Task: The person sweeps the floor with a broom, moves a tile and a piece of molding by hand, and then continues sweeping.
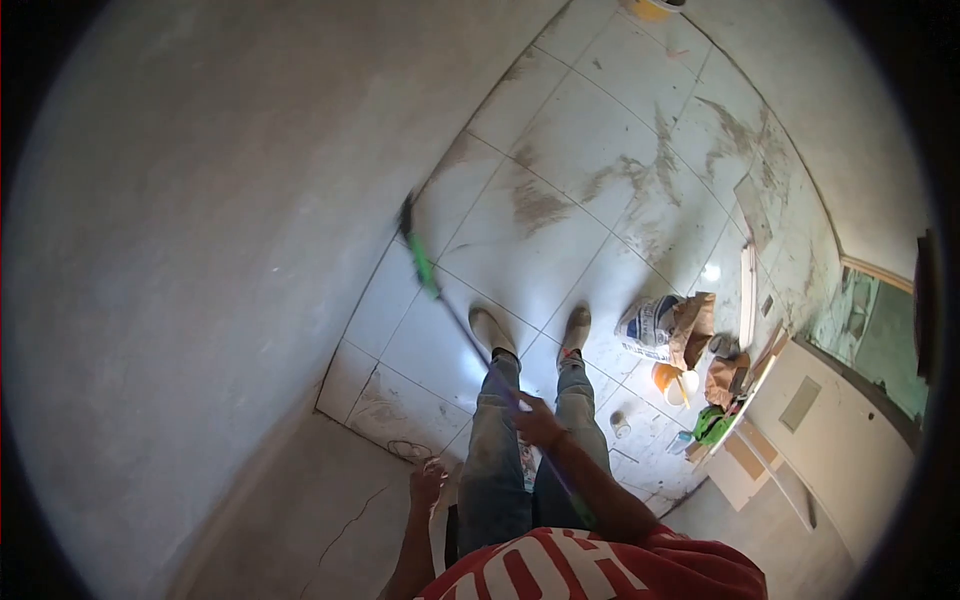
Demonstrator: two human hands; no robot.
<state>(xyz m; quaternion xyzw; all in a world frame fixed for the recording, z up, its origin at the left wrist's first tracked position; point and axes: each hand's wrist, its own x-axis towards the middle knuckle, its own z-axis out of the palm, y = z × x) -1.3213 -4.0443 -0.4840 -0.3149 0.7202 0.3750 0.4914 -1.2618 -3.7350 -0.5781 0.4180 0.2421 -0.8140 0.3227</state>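
Observation:
A broom (460, 320) with a purple handle, a green head and dark bristles slants across the floor. Its bristles meet the foot of the left wall, slightly blurred. My right hand (540, 422) is closed around the handle in front of my legs, and the upper end of the handle runs under my right forearm. Lower down, beside my left thigh, my left hand (428, 482) is off the broom with its fingers curled. Whether it holds anything small is hidden. Dark dirt streaks (540, 205) mark the white floor tiles (570, 130) ahead of my boots (492, 330).
To my right stand a paper sack (650, 328), a white and orange bucket (682, 388), a green bag (712, 426) and a small can (620, 424). A long white strip (748, 298) lies beyond them. A pale door panel (810, 410) leans there. A yellow container (654, 8) sits at the far end.

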